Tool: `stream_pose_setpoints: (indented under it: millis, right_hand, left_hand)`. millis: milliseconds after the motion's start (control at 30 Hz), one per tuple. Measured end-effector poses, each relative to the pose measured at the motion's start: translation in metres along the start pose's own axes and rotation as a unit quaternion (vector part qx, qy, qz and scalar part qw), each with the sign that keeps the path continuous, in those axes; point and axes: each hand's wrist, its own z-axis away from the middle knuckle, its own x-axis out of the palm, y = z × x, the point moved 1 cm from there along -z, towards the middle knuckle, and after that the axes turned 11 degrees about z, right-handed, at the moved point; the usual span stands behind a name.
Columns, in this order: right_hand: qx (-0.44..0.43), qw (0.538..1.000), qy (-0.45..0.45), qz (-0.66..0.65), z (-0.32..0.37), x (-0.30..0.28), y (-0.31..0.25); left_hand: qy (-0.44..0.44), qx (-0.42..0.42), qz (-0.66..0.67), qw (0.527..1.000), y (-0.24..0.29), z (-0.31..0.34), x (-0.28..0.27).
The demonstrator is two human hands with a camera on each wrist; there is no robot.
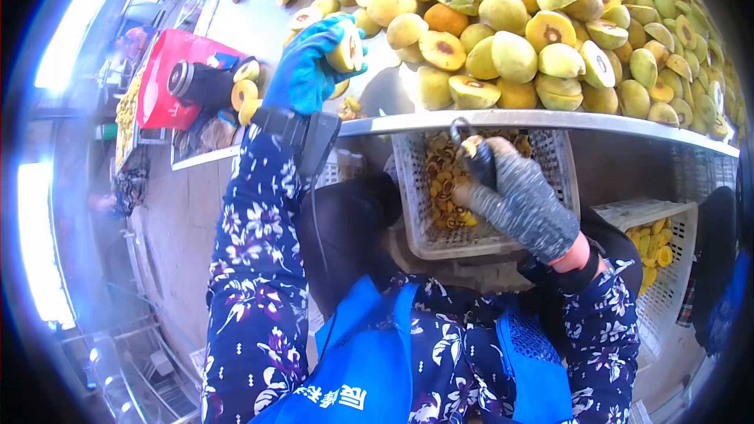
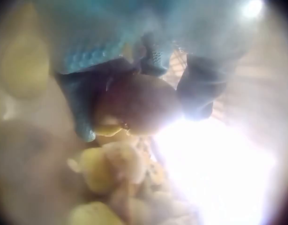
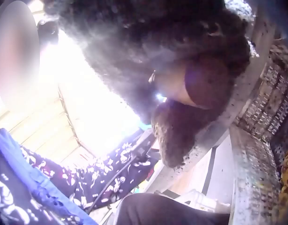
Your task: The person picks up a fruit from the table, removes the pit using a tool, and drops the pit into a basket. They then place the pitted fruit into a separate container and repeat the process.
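My left hand (image 1: 302,71), in a teal glove, holds a yellow-green fruit half (image 1: 346,49) above the metal table's near edge, its cut face and dark centre turned right. Gloved fingers surround that fruit (image 2: 141,103) in the left wrist view, which is blurred and glary. My right hand (image 1: 525,202), in a grey knit glove, grips a dark-handled tool (image 1: 479,161) with a curved metal loop, over a crate. From the right wrist, the gloved hand (image 3: 153,51) is curled round a brownish rounded piece (image 3: 207,84) that I cannot identify.
Halved fruits (image 1: 514,55) are heaped across the table behind its metal edge (image 1: 503,118). Below stands a crate (image 1: 440,253) with yellow scraps; another crate (image 1: 667,275) with yellow pieces is at right. A red bag (image 1: 169,71) and black flask (image 1: 206,82) lie left.
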Motion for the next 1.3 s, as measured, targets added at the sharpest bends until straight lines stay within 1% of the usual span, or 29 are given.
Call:
stream_pose_setpoints:
  millis: [33,67,100,167,200,233,267,300,333,367,433,500,567,700,767,900,967,1000,1033,1100,1133,1167,1233,1300]
  right_hand:
    - [-0.014,0.999,0.032,-0.031,-0.002,-0.005,0.0]
    - [-0.027,0.996,0.067,-0.061,-0.004,-0.01,-0.001]
    - [-0.023,0.995,0.064,-0.069,-0.001,0.004,-0.008]
    - [-0.019,0.998,0.061,-0.028,-0.005,0.005,-0.013]
    - [-0.054,0.995,0.086,-0.001,-0.007,0.009,-0.012]
    - [-0.052,0.995,0.088,0.002,-0.008,0.011,-0.013]
    - [-0.047,0.996,0.072,0.024,-0.008,0.013,-0.015]
    - [-0.041,0.996,0.057,0.047,-0.009,0.015,-0.015]
    - [-0.057,0.995,0.079,0.021,-0.012,0.018,-0.012]
    - [-0.051,0.995,0.083,0.025,-0.014,0.016,-0.013]
    - [-0.049,0.995,0.085,-0.012,-0.017,0.014,-0.013]
    - [-0.032,0.995,0.096,-0.009,-0.018,0.018,-0.008]
    - [-0.032,0.995,0.093,-0.008,-0.02,0.02,-0.007]
    - [-0.011,0.996,0.085,-0.037,-0.019,0.02,-0.011]
    - [-0.011,0.995,0.091,-0.043,-0.019,0.024,-0.01]
    - [0.03,0.996,0.079,-0.041,-0.018,0.023,-0.016]
    - [0.028,0.996,0.072,-0.054,-0.021,0.027,-0.013]
    - [0.017,0.995,0.092,-0.033,-0.021,0.03,-0.014]
    - [0.023,0.995,0.091,-0.04,-0.021,0.032,-0.013]
    - [-0.004,0.993,0.105,-0.049,-0.02,0.033,-0.012]
    - [-0.01,0.993,0.095,-0.063,-0.021,0.033,-0.01]
    - [-0.008,0.993,0.095,-0.065,-0.021,0.035,-0.011]
    - [0.029,0.995,0.084,-0.052,-0.021,0.038,-0.013]
    - [0.019,0.994,0.081,-0.065,-0.015,0.034,-0.017]
  left_hand:
    - [0.024,0.013,0.123,0.992,0.003,0.011,0.014]
    - [0.043,0.028,0.245,0.968,0.005,0.022,0.026]
    - [0.029,0.016,0.279,0.96,-0.002,0.045,0.028]
    - [0.024,0.003,0.395,0.918,-0.012,0.057,0.058]
    - [0.033,-0.003,0.374,0.927,-0.02,0.06,0.067]
    - [0.041,-0.015,0.353,0.935,-0.028,0.063,0.076]
    - [0.035,-0.02,0.331,0.943,-0.033,0.067,0.085]
    - [0.065,-0.021,0.358,0.931,-0.032,0.07,0.104]
    - [0.05,-0.016,0.363,0.93,-0.039,0.07,0.111]
    - [0.035,-0.012,0.367,0.929,-0.044,0.069,0.116]
    - [0.036,-0.004,0.351,0.936,-0.045,0.069,0.125]
    - [0.04,0.003,0.331,0.943,-0.048,0.069,0.129]
    - [0.037,0.045,0.313,0.948,-0.051,0.068,0.131]
    - [0.034,0.063,0.299,0.952,-0.057,0.063,0.133]
    - [0.031,0.11,0.239,0.964,-0.06,0.064,0.133]
    - [0.045,0.101,0.22,0.969,-0.061,0.063,0.135]
    - [0.024,0.158,0.157,0.975,-0.062,0.059,0.133]
    - [0.041,0.18,0.15,0.971,-0.062,0.059,0.135]
    - [0.04,0.171,0.146,0.973,-0.061,0.06,0.137]
    - [0.077,0.148,0.202,0.965,-0.059,0.061,0.14]
    - [0.043,0.137,0.23,0.963,-0.057,0.062,0.14]
    - [0.043,0.133,0.228,0.963,-0.056,0.063,0.141]
    - [0.026,0.13,0.287,0.949,-0.053,0.065,0.144]
    - [0.032,0.119,0.291,0.949,-0.053,0.066,0.142]
